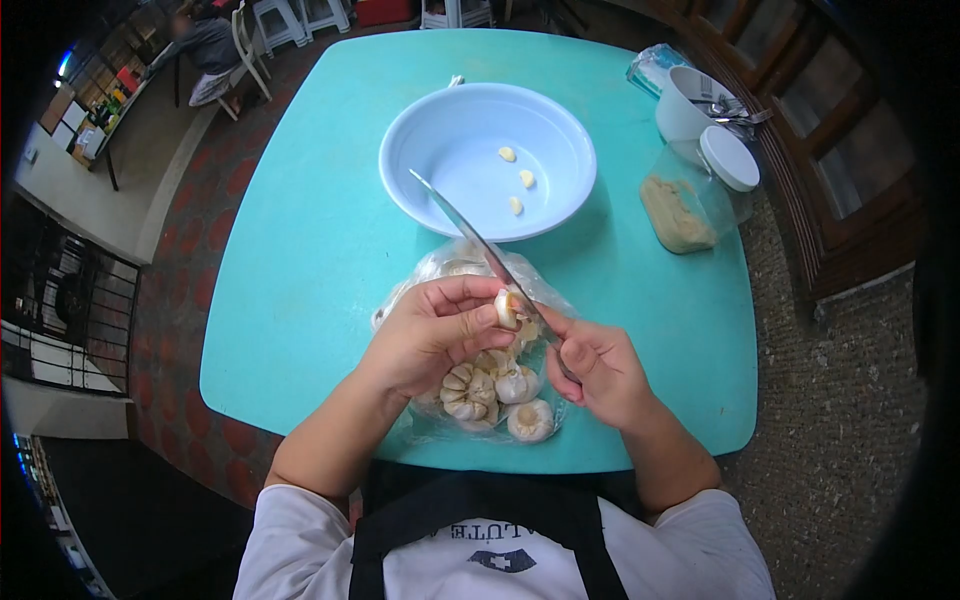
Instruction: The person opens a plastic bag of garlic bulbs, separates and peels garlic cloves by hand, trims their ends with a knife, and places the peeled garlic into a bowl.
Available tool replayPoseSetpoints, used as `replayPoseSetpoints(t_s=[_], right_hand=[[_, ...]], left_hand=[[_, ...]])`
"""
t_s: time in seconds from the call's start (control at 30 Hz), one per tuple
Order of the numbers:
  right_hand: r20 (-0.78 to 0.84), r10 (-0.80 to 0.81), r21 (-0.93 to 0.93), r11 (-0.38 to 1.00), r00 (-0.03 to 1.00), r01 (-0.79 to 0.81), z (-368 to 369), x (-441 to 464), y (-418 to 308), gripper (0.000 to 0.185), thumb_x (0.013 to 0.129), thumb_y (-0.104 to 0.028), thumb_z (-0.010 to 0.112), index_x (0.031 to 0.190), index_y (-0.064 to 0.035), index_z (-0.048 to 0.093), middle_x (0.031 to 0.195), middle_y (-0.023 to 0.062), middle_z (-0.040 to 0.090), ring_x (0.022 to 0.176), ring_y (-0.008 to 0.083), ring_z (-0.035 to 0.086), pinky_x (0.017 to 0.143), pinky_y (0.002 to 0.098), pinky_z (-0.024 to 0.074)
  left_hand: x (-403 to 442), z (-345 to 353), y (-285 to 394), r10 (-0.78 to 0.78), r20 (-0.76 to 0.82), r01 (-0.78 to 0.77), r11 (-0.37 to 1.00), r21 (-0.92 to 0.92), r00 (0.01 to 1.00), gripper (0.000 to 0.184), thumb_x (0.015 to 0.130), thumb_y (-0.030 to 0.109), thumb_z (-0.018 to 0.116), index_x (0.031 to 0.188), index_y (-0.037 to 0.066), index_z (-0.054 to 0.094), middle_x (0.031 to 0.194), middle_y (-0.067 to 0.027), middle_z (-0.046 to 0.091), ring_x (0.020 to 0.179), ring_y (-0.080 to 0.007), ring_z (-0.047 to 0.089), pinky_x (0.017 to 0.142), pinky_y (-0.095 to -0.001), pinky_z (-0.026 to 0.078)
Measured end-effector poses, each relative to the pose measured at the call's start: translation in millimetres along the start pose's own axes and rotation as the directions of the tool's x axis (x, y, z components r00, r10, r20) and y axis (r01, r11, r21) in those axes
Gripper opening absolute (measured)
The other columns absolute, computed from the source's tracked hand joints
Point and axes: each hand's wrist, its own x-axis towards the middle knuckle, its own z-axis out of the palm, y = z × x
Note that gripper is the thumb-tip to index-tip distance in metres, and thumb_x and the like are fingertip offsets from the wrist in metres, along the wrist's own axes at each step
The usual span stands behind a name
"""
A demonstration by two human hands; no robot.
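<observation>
Between the thumb and fingers of my left hand [445,325] is a garlic clove [507,309], pale with some skin on it. My right hand [605,370] grips a knife [470,232] near its lower end, the blade slanting up and left past the clove. The blade's tip reaches over the near left part of a light blue basin [400,190]. Inside the basin lie three peeled garlic cloves [527,179]. Below my hands, whole garlic bulbs [470,395] rest in and on a clear plastic bag [440,265], partly hidden by my hands.
All this stands on a turquoise table [290,250]. At its right edge are a jar [680,210] with a white lid and tan contents, a white tub [690,105] with metal utensils, and a plastic packet [655,65]. A person [215,55] sits at the far left.
</observation>
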Motion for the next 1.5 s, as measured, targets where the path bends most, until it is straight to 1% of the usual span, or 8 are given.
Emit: replayPoseSetpoints(t_s=[0.3,0.4,0.6,0.73,0.83,0.97,1.07,1.5], right_hand=[[-0.051,-0.030,-0.135,0.991,0.998,0.023,5,1,3,0.048,0.096,-0.029,0.049,0.136,-0.0022,0.042,0.067,-0.0077,0.041,0.058,0.0010,0.034,0.053,0.0164,0.0298],[-0.060,-0.051,-0.117,0.992,0.997,0.044,2,3,3,0.049,0.096,-0.030,0.049,0.136,-0.0018,0.041,0.066,-0.0076,0.041,0.057,0.0008,0.034,0.052,0.0161,0.0293],[-0.145,-0.108,-0.142,0.986,0.983,0.088,-4,3,0,0.051,0.097,-0.032,0.047,0.136,-0.0005,0.040,0.060,-0.0071,0.041,0.053,0.0011,0.033,0.050,0.0159,0.0287],[-0.138,-0.133,-0.143,0.983,0.981,0.113,-15,3,-3,0.051,0.097,-0.032,0.047,0.137,-0.0022,0.040,0.060,-0.0062,0.044,0.052,0.0008,0.033,0.051,0.0153,0.0286],[-0.099,-0.015,-0.197,0.980,0.995,-0.004,-4,-1,-6,0.054,0.095,-0.033,0.050,0.139,-0.0045,0.037,0.061,-0.0038,0.049,0.052,0.0028,0.039,0.052,0.0179,0.0349],[-0.009,-0.231,-0.593,0.785,0.973,0.181,11,-1,-3,0.060,0.091,-0.032,0.057,0.141,-0.0087,0.034,0.063,0.0058,0.054,0.051,0.0136,0.050,0.055,0.0261,0.0420],[-0.033,-0.226,-0.728,0.673,0.974,0.131,19,-3,-8,0.063,0.088,-0.030,0.060,0.142,-0.0113,0.034,0.064,0.0122,0.055,0.051,0.0217,0.053,0.055,0.0309,0.0440],[0.022,-0.333,-0.885,0.433,0.943,0.174,13,2,-2,0.060,0.085,-0.033,0.061,0.139,-0.0140,0.040,0.057,0.0113,0.054,0.048,0.0255,0.053,0.048,0.0351,0.0426]], left_hand=[[0,2,0,0.113,0.035,-0.118,0.963,0.244,0.993,0.036,0.083,0.003,0.063,0.117,-0.002,0.055,0.110,-0.0145,0.062,0.099,-0.0217,0.062,0.087,-0.0313,0.052],[-1,4,-1,0.067,0.012,-0.068,0.983,0.170,0.998,0.033,0.084,0.000,0.062,0.116,-0.004,0.056,0.110,-0.0122,0.061,0.095,-0.0159,0.062,0.086,-0.0287,0.052],[-2,10,4,-0.011,0.032,0.008,0.996,0.093,0.999,0.033,0.084,0.000,0.061,0.116,-0.003,0.055,0.110,-0.0150,0.060,0.102,-0.0243,0.062,0.086,-0.0308,0.054],[-1,6,3,0.026,0.079,-0.026,1.000,0.000,0.997,0.033,0.084,0.000,0.061,0.116,-0.003,0.053,0.111,-0.0156,0.060,0.105,-0.0250,0.060,0.087,-0.0307,0.053],[-1,4,1,0.070,0.088,-0.071,0.997,0.006,0.994,0.035,0.083,0.004,0.062,0.117,0.000,0.053,0.113,-0.0161,0.059,0.107,-0.0250,0.059,0.089,-0.0340,0.052],[3,-2,-11,0.153,0.062,-0.154,0.988,0.022,0.986,0.034,0.084,0.012,0.063,0.115,0.002,0.053,0.114,-0.0164,0.059,0.108,-0.0249,0.058,0.092,-0.0379,0.049],[2,0,-11,0.182,0.040,-0.184,0.981,0.054,0.983,0.034,0.085,0.018,0.064,0.113,0.003,0.053,0.117,-0.0154,0.058,0.106,-0.0226,0.059,0.091,-0.0367,0.049],[-1,7,-8,0.271,-0.008,-0.265,0.947,0.182,0.963,0.034,0.083,0.017,0.066,0.110,0.001,0.054,0.118,-0.0144,0.057,0.106,-0.0223,0.058,0.090,-0.0371,0.051]])
